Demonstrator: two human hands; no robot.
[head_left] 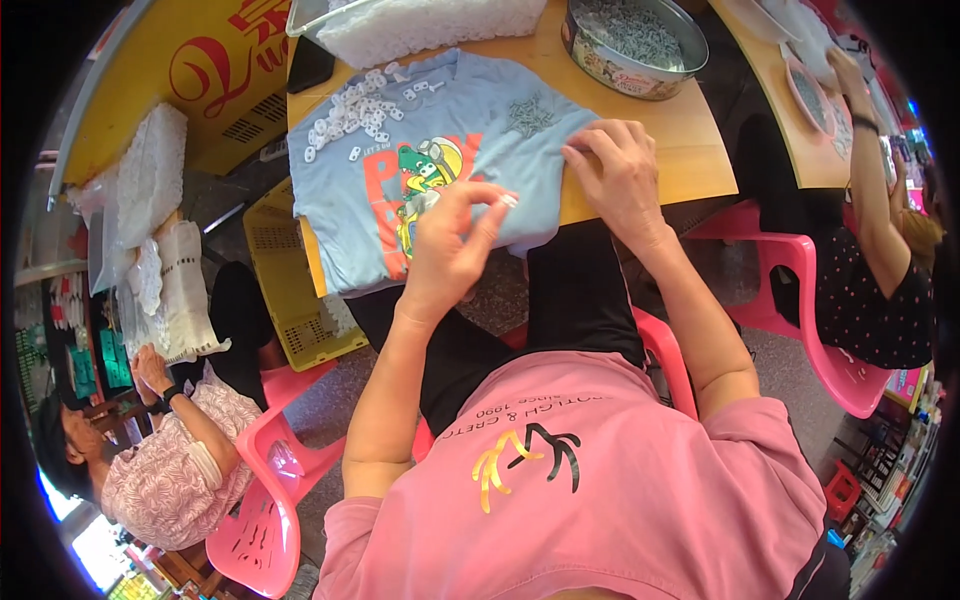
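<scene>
Blue cloth, a T-shirt (525, 168) with a cartoon print, lies spread over the wooden table (695, 150) in front of you, its lower part reaching the near edge. Your left hand (440, 245) is above the print, thumb and forefinger closed on a small white plastic piece (510, 201); the piece is clear of the loose stock. Your right hand (618, 172) is at the right side of the shirt, fingers bent, thumb and forefinger brought close together; whether anything is gripped between them cannot be told.

On the shirt's upper left you have a scattered pile of white plastic pieces (350, 112), most of them bunched, a few lying apart. On its upper right is a smaller heap of grey fasteners (529, 116), nearer to your right hand. Beyond the shirt, at the right, stands a round tin (608, 75) filled with similar grey items. At the far left of the table lies a dark, flat object (310, 66). A yellow crate (277, 268) stands below the table on your left.
</scene>
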